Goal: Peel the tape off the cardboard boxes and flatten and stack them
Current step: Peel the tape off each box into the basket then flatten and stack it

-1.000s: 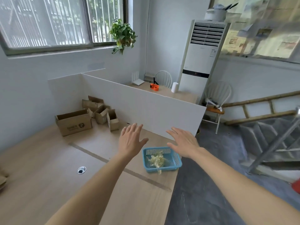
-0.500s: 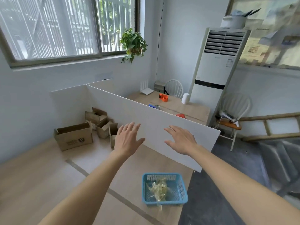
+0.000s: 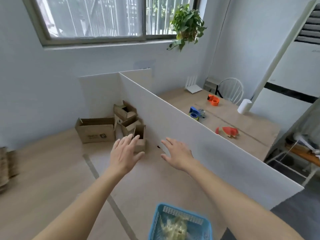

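Brown corrugated cardboard: the stock for this job, all of it lying on the wooden table [image 3: 52,170] on the near side of the white divider panel [image 3: 190,144], which serves as landmark below.

- Small upright box [image 3: 140,137]: nearest item, just beside the panel's near face, open top, standing on end.
- Two further small boxes [image 3: 127,116]: behind the first, crowded against the panel towards its far corner, flaps up.
- Large box [image 3: 97,129]: further out from the panel, open top, printed mark on its front.
- Flattened cardboard stack [image 3: 6,168]: well away from the panel at the table's left edge, blurred; likely the destination pile.
- Blue basket [image 3: 180,222]: near end of the panel, holding crumpled clear tape.
- Left hand [image 3: 125,153]: fingers spread and straight, holding nothing, fingertips overlapping the small upright box; contact cannot be told.
- Right hand [image 3: 176,153]: fingers spread, empty, in front of the panel's near face, apart from the boxes.

Step in hand, by judgement: reaching for the next box. Handling notes: take the small upright box first, since it is closest and free on its near side. Close both hands on opposite walls rather than the loose flaps, which would fold. Draw it away from the panel before turning it over. Tape on it is not discernible here, so check the bottom seam.
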Motion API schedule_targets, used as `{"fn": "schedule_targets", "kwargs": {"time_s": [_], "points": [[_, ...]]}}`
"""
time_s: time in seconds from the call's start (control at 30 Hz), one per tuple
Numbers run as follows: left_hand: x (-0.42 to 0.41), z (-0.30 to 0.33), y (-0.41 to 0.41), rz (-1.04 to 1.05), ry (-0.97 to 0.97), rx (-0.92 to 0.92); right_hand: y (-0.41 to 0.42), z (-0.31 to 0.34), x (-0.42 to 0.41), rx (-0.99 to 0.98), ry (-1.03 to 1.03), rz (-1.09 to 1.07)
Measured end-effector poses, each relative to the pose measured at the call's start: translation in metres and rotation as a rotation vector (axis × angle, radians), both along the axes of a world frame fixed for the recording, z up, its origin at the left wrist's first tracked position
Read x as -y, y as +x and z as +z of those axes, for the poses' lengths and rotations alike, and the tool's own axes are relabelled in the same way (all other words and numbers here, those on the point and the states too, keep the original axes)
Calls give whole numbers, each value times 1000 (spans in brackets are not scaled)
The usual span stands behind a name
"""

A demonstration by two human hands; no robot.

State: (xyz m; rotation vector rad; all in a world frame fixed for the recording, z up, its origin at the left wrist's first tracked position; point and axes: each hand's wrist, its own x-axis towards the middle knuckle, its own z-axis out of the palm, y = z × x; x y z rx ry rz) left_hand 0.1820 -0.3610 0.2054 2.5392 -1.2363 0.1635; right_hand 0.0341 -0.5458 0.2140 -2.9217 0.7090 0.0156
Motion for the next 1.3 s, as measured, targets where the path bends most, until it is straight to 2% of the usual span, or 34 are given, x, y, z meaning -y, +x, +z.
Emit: {"fn": "schedule_targets", "kwargs": {"time_s": [0.2,0.43,0.63,0.8,0.97,1.1,1.3], "points": [[24,-56,41,175,59,-95,84,-73,39,5,101,77],[16,-144,80,310,134,-177,167,-174,39,9,241,10],[-22,-228,94,376,205,-267,234,-258,31,-54,353,-130],[-48,-291,95,464,194,-357,279,-309,34,7,301,-273],[-55,-330,94,510,146,-402,314,-342,30,224,359,-427],[-56,-347,92,528,106,-409,326,-353,28,348,328,-494],[-54,-352,86,528,65,-410,296,-362,28,404,303,-335]]}}
